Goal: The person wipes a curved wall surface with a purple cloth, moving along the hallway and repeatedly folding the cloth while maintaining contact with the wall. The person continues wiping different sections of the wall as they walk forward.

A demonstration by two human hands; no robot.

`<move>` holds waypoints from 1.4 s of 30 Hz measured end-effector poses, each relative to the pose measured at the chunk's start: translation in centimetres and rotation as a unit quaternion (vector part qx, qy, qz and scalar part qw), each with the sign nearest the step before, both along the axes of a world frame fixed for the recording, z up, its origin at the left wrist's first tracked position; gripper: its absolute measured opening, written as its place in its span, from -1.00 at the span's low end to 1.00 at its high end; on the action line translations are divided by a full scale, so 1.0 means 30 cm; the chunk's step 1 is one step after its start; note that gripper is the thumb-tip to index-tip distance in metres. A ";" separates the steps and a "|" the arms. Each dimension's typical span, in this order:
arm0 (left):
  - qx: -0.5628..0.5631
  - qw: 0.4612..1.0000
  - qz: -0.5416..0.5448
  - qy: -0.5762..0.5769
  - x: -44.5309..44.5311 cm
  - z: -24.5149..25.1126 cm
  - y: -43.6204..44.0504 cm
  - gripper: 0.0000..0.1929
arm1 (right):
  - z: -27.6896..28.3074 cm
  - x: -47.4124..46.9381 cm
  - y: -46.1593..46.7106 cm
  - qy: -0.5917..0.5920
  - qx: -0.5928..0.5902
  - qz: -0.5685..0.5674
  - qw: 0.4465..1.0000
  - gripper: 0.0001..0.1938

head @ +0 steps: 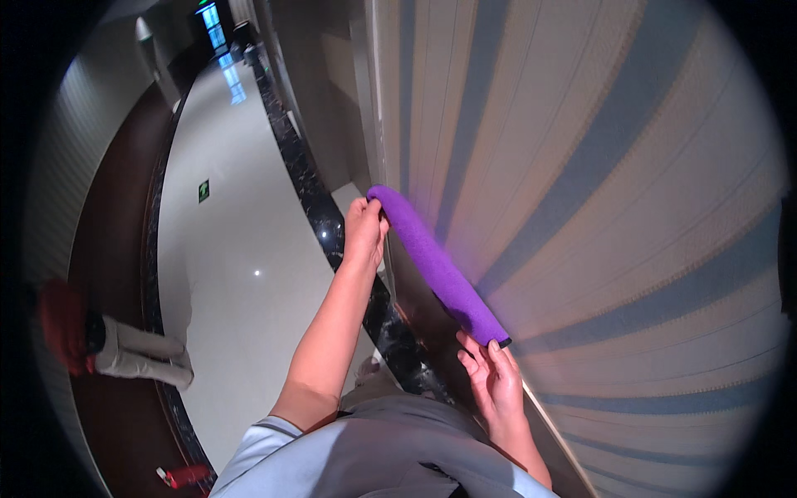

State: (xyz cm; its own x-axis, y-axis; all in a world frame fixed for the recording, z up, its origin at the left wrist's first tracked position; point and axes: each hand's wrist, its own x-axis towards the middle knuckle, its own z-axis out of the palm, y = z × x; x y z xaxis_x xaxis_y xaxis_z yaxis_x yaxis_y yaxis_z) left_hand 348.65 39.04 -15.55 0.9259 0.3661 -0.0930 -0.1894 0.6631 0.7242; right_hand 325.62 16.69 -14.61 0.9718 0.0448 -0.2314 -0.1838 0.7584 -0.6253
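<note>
A purple cloth [429, 258] with dark edging, folded into a long strip, stretches slantwise between my two hands. My left hand [366, 230] pinches its upper end, the fingers curled over the edge. At the lower end, my right hand [495, 373] grips a corner between thumb and fingers. Close behind the cloth stands a wall covered in striped wallpaper [560, 180], beige with grey-blue bands. Whether the cloth touches the wall I cannot tell.
Left of me runs a corridor with a glossy pale floor [230, 249] and a black marble border [320, 230]. A green arrow sign [203, 191] marks the floor. A person in light trousers [143, 355] stands by the far wall. Lower left is a red fire extinguisher [187, 476].
</note>
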 end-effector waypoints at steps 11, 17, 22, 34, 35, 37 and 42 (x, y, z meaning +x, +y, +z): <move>0.282 0.945 -0.117 -0.121 0.095 0.331 0.193 -0.93 | 0.273 0.069 0.122 -0.108 -0.163 -0.166 0.966 -0.64; 0.351 0.921 -0.072 -0.155 0.189 0.502 0.215 -0.90 | 0.390 0.144 0.176 -0.170 -0.153 -0.154 0.961 -0.54; 0.461 0.873 -0.148 -0.061 0.190 0.196 0.228 -0.85 | 0.214 0.094 0.171 -0.002 -0.129 -0.186 0.974 -0.67; 0.070 0.845 -0.528 -0.048 -0.156 0.262 0.018 -0.89 | 0.332 -0.320 -0.108 -0.083 -0.321 -0.413 0.848 -0.66; 0.101 0.853 -0.503 -0.094 -0.184 0.306 -0.023 -0.90 | 0.351 -0.346 -0.130 -0.100 -0.320 -0.446 0.830 -0.64; 0.205 0.838 -0.476 -0.172 -0.244 0.348 -0.105 -0.90 | 0.360 -0.388 -0.178 -0.113 -0.331 -0.463 0.814 -0.65; 0.300 0.786 -0.536 -0.072 -0.358 0.270 -0.248 -0.89 | 0.250 -0.479 -0.231 0.023 -0.291 -0.466 0.835 -0.74</move>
